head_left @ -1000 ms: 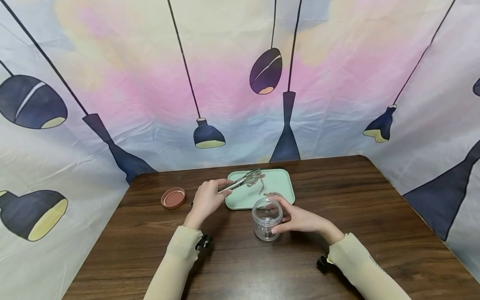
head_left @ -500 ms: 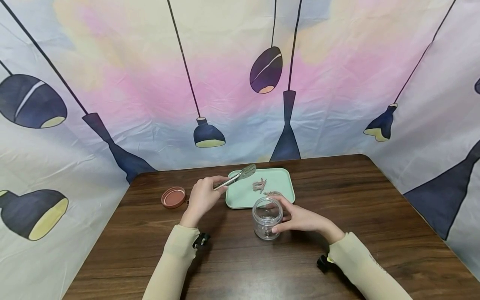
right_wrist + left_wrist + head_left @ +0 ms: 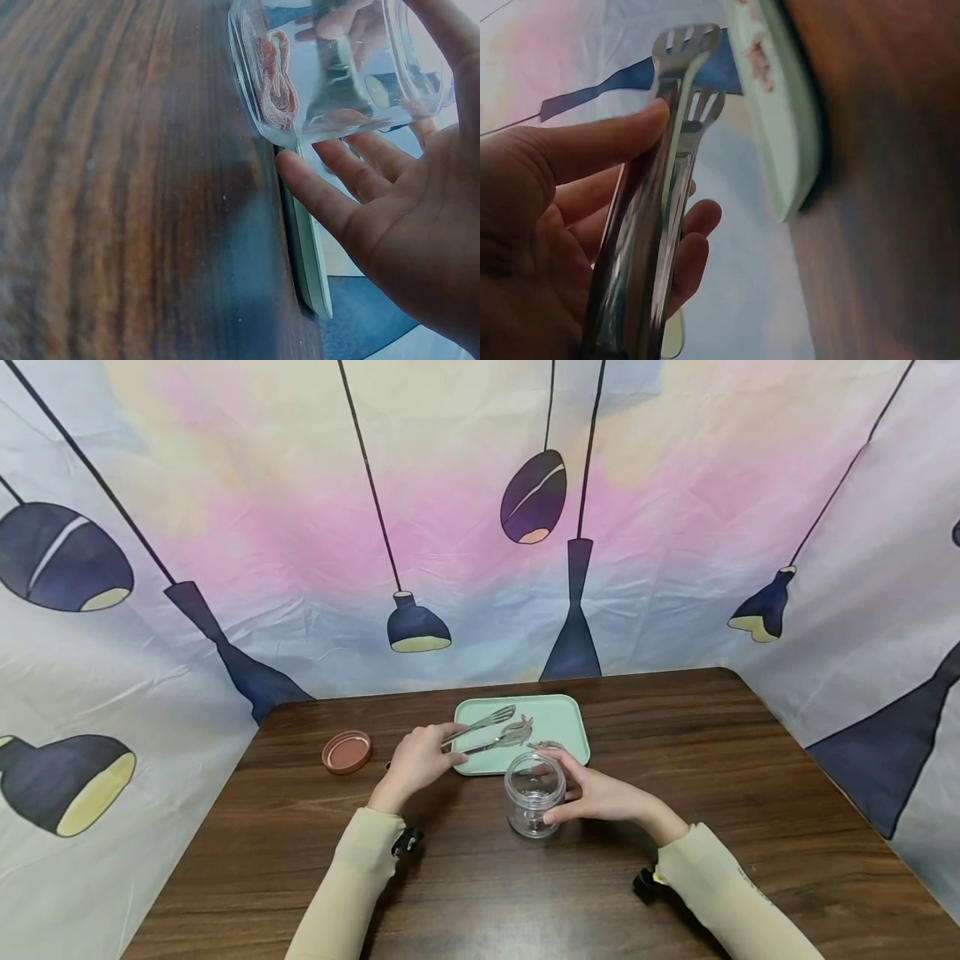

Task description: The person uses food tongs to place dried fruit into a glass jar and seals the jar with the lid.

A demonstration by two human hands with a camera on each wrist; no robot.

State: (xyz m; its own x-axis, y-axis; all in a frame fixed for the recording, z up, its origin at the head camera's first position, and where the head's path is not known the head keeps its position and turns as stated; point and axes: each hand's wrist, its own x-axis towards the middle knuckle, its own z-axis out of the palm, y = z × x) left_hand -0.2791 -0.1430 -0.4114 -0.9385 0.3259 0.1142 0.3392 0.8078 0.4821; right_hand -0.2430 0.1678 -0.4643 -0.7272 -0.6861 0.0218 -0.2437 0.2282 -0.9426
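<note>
My left hand [image 3: 417, 766] holds metal slotted tongs [image 3: 637, 240] between thumb and fingers, over the mint-green tray [image 3: 566, 714]. The two arms of the tongs stand spread. Their lower tip overlaps a small pile of thin pinkish-brown strips [image 3: 524, 727] on the tray in the head view. A few more strips [image 3: 548, 745] lie by the tray's front edge. My right hand [image 3: 600, 795] holds a clear, lidless jar [image 3: 534, 820] upright on the table, thumb in front and fingers behind. A reddish, whitish-edged strip [image 3: 282, 94] shows through the jar wall near its base.
A reddish-brown round lid [image 3: 347, 752] lies left of the tray on the dark wooden table [image 3: 480, 893]. Behind the table hangs a cloth backdrop [image 3: 300, 485] printed with lamps. Black straps with small devices are on both wrists.
The tongs first lifted from the strips and pulled back to the left with their tips together. Now they are lower, forward over the tray, and spread. The right hand and jar stayed put.
</note>
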